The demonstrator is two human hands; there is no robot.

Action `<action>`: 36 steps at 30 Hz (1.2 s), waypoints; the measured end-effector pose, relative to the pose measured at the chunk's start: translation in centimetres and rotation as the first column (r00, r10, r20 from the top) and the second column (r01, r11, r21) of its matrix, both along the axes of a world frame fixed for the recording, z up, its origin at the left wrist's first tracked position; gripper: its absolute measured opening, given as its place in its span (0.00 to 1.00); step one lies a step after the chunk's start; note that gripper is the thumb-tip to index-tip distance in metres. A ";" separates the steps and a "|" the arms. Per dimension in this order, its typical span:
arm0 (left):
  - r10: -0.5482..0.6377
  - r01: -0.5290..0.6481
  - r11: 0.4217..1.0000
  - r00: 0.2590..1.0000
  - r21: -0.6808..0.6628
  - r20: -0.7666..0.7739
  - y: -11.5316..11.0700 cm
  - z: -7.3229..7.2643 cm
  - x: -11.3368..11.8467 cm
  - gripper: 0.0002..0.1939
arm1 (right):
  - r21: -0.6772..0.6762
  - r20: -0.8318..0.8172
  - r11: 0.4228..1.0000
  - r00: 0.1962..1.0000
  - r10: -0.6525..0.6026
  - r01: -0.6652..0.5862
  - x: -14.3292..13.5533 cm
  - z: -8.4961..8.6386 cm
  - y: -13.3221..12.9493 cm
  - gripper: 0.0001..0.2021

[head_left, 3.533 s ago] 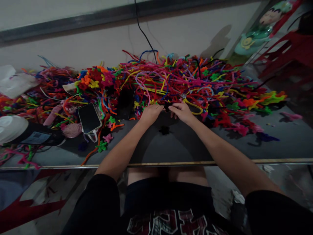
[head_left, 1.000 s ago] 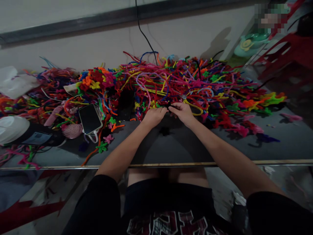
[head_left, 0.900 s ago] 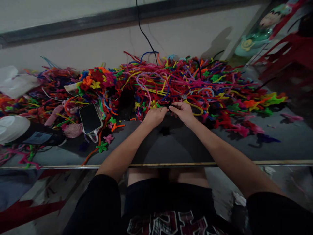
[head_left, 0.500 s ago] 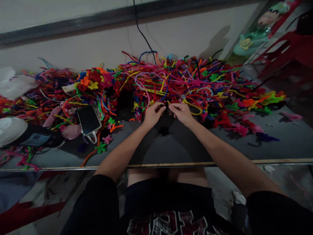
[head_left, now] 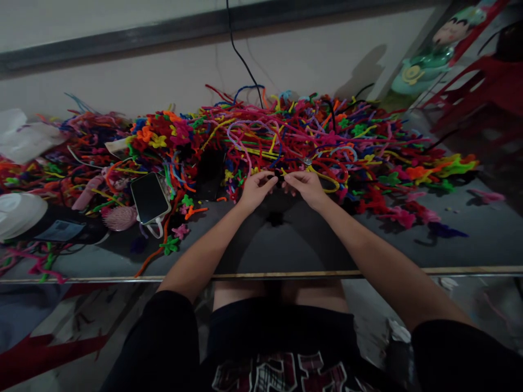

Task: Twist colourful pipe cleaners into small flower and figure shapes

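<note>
My left hand [head_left: 256, 189] and my right hand [head_left: 307, 188] meet over the desk, fingertips pinched close together. Between them is a small black pipe cleaner piece [head_left: 280, 178], largely hidden by the fingers; its shape is hard to make out. Below the hands a black fuzzy flower shape [head_left: 274, 219] lies on the dark tabletop [head_left: 286, 250]. Right behind the fingers rises a heap of coloured pipe cleaners [head_left: 261, 130]. Yellow-handled pliers or scissors [head_left: 330, 188] lie just right of my right hand, partly covered.
Left of my arms are a phone [head_left: 150, 198] with a white cable, a pink spiky brush [head_left: 119, 218] and a dark tumbler with a white lid [head_left: 20, 216]. Finished-looking pipe cleaner flowers [head_left: 402, 215] lie at right. A black cord [head_left: 241, 60] hangs down the wall.
Both hands stay at the same spot, still pinching. My right fingertips have shifted very slightly to the right; the whole view has moved a little.
</note>
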State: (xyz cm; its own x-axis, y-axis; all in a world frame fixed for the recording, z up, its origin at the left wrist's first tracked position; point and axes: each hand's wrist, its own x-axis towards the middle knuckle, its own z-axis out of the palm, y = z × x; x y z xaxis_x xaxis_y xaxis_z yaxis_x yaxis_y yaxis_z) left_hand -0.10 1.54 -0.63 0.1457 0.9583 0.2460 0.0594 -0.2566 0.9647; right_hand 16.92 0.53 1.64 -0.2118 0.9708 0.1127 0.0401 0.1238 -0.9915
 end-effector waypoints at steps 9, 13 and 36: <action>0.058 -0.057 0.997 0.998 -0.058 0.023 -0.4 0.0 0.7 0.08 | 0.063 0.114 0.998 0.993 -0.014 0.007 0.0 0.3 -0.4 0.17; 0.014 -0.003 0.993 0.995 -0.115 0.095 -0.4 0.2 0.5 0.11 | 0.032 0.033 0.998 0.998 0.059 -0.060 0.2 0.5 -0.5 0.19; 0.009 0.024 0.981 0.985 0.193 -0.171 -0.7 0.4 -0.4 0.10 | 0.015 -0.013 0.990 0.990 0.140 -0.140 0.0 -0.3 -0.1 0.19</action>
